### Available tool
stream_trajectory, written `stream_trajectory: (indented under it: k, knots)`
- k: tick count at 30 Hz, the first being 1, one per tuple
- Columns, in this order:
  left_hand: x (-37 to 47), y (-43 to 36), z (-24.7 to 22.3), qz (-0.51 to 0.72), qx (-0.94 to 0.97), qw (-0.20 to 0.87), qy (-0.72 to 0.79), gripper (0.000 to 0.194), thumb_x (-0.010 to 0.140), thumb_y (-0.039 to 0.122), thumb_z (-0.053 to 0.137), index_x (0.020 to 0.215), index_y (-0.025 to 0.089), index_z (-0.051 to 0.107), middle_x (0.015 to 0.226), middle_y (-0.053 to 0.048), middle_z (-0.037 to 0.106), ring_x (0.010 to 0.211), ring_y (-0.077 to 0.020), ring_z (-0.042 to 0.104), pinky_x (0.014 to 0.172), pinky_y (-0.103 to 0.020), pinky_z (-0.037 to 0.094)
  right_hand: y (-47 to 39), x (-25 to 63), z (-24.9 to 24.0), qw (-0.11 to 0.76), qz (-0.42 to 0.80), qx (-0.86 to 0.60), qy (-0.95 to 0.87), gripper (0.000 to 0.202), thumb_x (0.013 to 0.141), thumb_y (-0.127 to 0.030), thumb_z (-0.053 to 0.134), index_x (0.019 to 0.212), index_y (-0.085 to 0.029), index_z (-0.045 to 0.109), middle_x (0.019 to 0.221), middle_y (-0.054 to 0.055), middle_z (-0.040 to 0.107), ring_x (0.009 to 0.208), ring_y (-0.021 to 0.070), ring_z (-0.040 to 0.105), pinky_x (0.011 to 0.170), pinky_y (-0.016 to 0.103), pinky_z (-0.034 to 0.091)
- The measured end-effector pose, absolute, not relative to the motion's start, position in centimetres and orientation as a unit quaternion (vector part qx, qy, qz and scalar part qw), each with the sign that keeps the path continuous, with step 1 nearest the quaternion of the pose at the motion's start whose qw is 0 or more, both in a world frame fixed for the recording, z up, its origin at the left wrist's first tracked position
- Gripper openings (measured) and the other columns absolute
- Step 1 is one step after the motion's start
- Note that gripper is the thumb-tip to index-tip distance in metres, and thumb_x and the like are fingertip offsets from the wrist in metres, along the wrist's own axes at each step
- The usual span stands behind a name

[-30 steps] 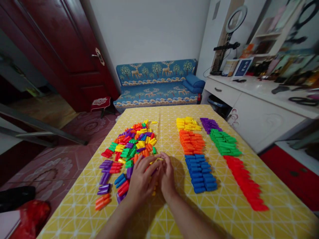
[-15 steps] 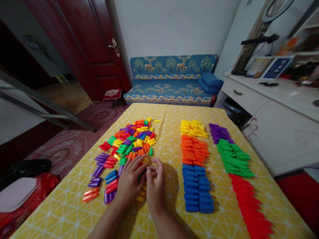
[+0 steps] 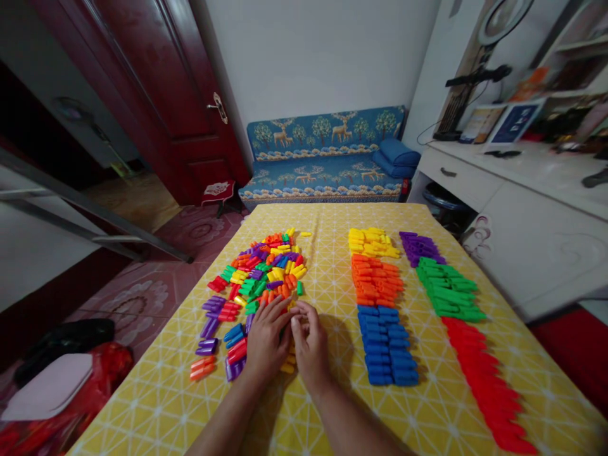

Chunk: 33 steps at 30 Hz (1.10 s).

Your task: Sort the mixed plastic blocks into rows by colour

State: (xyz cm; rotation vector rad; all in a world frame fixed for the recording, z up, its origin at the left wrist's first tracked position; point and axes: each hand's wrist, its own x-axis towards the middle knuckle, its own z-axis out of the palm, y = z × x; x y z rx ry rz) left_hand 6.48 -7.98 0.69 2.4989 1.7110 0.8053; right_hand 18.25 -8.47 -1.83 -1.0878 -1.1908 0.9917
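My left hand (image 3: 270, 335) lies low over the near right side of a mixed pile of coloured plastic pieces (image 3: 256, 282), its fingers stretched forward and slightly spread. Right beside it, my right hand (image 3: 310, 342) has its fingers curled, thumb near the index finger; whatever is between them is too small or hidden to name. The fingertips of both hands nearly meet. Yellow pieces (image 3: 287, 363) show between the wrists. Left of my left hand lie blue (image 3: 234, 335), red (image 3: 237, 350) and purple pieces (image 3: 207, 346).
Sorted blocks stand to the right: yellow (image 3: 373, 242), orange (image 3: 377, 280), blue (image 3: 388, 346), purple (image 3: 420, 247), green (image 3: 449, 289) and red (image 3: 487, 383). They lie on a yellow patterned tablecloth (image 3: 327, 278). A blue sofa (image 3: 323, 155) is beyond the table.
The camera view has shifted a little, so the table contents appear slightly further right. Both hands keep nearly the same place and pose beside the pile.
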Motion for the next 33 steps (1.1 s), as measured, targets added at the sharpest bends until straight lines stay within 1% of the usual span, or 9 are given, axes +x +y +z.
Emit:
stream_trajectory:
  k: [5,10,15,20,24,29,33]
  knots:
    - [6.4,-8.0,0.6,0.284,0.788,0.027,0.545,0.038,0.085,0.018,0.052,0.118,0.028,0.068,0.132,-0.005,0.064,0.128,-0.0299,0.052,0.109,-0.056,0.037,-8.5,18.3,-1.5,0.575,0.404,-0.478,-0.527,0.031,0.091,-0.035,0.053,0.118,-0.021,0.06,0.11,0.009,0.068,0.095,0.0202,0.066,0.078,0.032,0.054]
    - [6.5,-8.1,0.8,0.302,0.78,0.047,0.546,0.037,0.086,0.018,0.052,0.118,0.028,0.068,0.133,-0.004,0.063,0.128,-0.0308,0.051,0.11,-0.057,0.035,-8.2,18.3,-1.9,0.562,0.406,-0.49,-0.528,0.033,0.092,-0.037,0.052,0.12,-0.02,0.057,0.106,0.009,0.069,0.091,0.0194,0.067,0.075,0.03,0.054]
    - [6.7,-8.2,0.8,0.304,0.776,0.057,0.549,0.035,0.087,0.02,0.053,0.117,0.029,0.068,0.133,-0.003,0.063,0.129,-0.0305,0.05,0.112,-0.055,0.033,-7.6,18.8,-2.5,0.57,0.416,-0.508,-0.494,0.032,0.09,-0.041,0.055,0.113,-0.019,0.059,0.108,0.01,0.069,0.097,0.0206,0.066,0.084,0.033,0.053]
    - [7.0,-8.4,0.7,0.301,0.767,0.062,0.563,0.031,0.089,0.021,0.052,0.115,0.026,0.068,0.133,-0.004,0.063,0.13,-0.0301,0.048,0.114,-0.056,0.029,-7.2,19.2,-2.7,0.564,0.433,-0.523,-0.47,0.033,0.086,-0.045,0.061,0.107,-0.019,0.062,0.102,0.008,0.07,0.095,0.0215,0.066,0.082,0.033,0.054]
    - [7.1,-8.4,0.5,0.304,0.765,0.073,0.563,0.03,0.087,0.022,0.055,0.114,0.024,0.068,0.132,-0.005,0.063,0.132,-0.0303,0.047,0.116,-0.056,0.027,-7.1,19.2,-2.8,0.559,0.409,-0.544,-0.474,0.031,0.084,-0.044,0.064,0.104,-0.02,0.064,0.1,0.007,0.07,0.093,0.0211,0.066,0.083,0.033,0.053]
    - [6.7,-8.2,-0.1,0.322,0.76,0.1,0.556,0.03,0.085,0.024,0.058,0.113,0.023,0.068,0.133,-0.006,0.062,0.134,-0.0309,0.045,0.117,-0.056,0.026,-7.1,18.8,-2.8,0.552,0.388,-0.564,-0.475,0.027,0.083,-0.042,0.065,0.1,-0.021,0.064,0.096,0.006,0.07,0.086,0.0194,0.066,0.08,0.032,0.054]
    - [6.4,-8.1,-0.2,0.336,0.759,0.119,0.546,0.03,0.083,0.024,0.059,0.112,0.021,0.069,0.133,-0.007,0.062,0.133,-0.031,0.046,0.117,-0.055,0.026,-7.0,18.4,-2.7,0.554,0.373,-0.572,-0.476,0.026,0.082,-0.041,0.067,0.098,-0.02,0.065,0.095,0.006,0.071,0.089,0.0198,0.067,0.082,0.033,0.054]
